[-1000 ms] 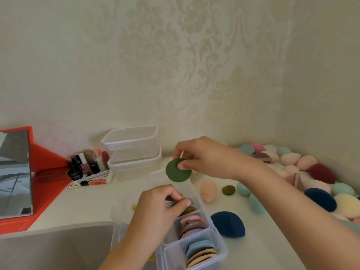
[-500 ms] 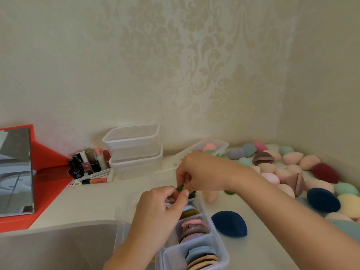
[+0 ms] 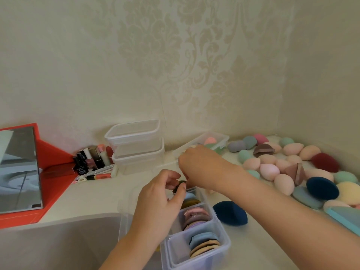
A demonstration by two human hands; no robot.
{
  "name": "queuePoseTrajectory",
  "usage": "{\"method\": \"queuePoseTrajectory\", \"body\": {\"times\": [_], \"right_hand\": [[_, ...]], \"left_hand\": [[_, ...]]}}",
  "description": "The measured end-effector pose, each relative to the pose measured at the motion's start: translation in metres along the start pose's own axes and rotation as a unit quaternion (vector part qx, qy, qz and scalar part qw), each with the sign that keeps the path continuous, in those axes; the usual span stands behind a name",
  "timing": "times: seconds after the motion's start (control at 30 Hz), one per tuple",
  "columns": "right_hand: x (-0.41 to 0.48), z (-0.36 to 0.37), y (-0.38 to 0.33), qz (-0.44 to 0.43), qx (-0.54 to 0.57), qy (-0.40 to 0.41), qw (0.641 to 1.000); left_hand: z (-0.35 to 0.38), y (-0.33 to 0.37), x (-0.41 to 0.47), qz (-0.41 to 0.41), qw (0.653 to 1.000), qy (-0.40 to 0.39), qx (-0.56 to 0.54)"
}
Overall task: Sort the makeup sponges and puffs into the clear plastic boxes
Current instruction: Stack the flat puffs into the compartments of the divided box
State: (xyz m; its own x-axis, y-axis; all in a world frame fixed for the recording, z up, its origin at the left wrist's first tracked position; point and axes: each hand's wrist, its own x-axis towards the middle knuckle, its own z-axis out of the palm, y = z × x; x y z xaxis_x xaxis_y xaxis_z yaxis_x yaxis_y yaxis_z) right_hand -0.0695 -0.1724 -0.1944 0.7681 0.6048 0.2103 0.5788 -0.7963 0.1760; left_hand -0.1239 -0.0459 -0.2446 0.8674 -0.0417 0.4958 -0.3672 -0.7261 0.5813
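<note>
A dark green round puff (image 3: 179,185) sits just above the far compartment of the clear divided box (image 3: 224,248), pinched between the fingertips of both hands. My left hand (image 3: 161,199) holds it from the near side, thumb on its edge. My right hand (image 3: 200,168) reaches in from the right with its fingers curled over it. The box's nearer compartments hold stacked pink and mauve puffs (image 3: 196,216) and blue and beige puffs (image 3: 204,244). The far compartment is mostly hidden by my hands.
A dark blue sponge (image 3: 230,212) lies right of the box. Several loose sponges (image 3: 282,168) fill the right corner. A clear box with sponges (image 3: 222,137) stands behind, two stacked empty boxes (image 3: 136,145) at back. Cosmetics (image 3: 93,160) and a red-framed mirror (image 3: 19,168) are left.
My right hand has brought the green puff down from mid-air to the box's far compartment. My left hand's fingers have closed onto it there.
</note>
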Motion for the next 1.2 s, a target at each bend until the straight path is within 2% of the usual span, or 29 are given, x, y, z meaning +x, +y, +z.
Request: {"method": "queuePoseTrajectory", "body": {"times": [0.1,0.23,0.4,0.53,0.7,0.83,0.97,1.2], "right_hand": [[0.001,0.0,0.0,0.017,0.041,-0.022,0.999],[-0.002,-0.006,0.008,0.043,0.119,-0.068,0.99],[-0.002,-0.005,0.011,0.01,0.137,-0.062,0.989],[-0.001,-0.007,0.007,-0.024,0.167,-0.066,0.983],[-0.003,-0.01,0.009,-0.015,0.151,-0.055,0.987],[-0.003,-0.006,-0.001,-0.031,0.071,-0.05,0.996],[-0.004,-0.008,-0.01,-0.018,0.02,-0.045,0.999],[-0.007,-0.01,-0.015,0.024,0.021,-0.037,0.999]], "left_hand": [[-0.002,0.001,-0.001,0.019,0.999,0.001,0.04],[-0.002,0.0,0.0,0.026,0.997,-0.037,0.067],[0.002,0.0,0.005,0.036,0.991,-0.061,0.113],[0.004,-0.002,0.005,0.046,0.99,-0.073,0.11],[0.003,0.0,0.008,0.047,0.983,-0.095,0.147],[0.001,0.007,0.008,0.029,0.974,-0.152,0.168],[0.0,0.012,0.008,0.008,0.973,-0.135,0.188],[0.0,0.016,0.007,-0.026,0.965,-0.168,0.2]]}}
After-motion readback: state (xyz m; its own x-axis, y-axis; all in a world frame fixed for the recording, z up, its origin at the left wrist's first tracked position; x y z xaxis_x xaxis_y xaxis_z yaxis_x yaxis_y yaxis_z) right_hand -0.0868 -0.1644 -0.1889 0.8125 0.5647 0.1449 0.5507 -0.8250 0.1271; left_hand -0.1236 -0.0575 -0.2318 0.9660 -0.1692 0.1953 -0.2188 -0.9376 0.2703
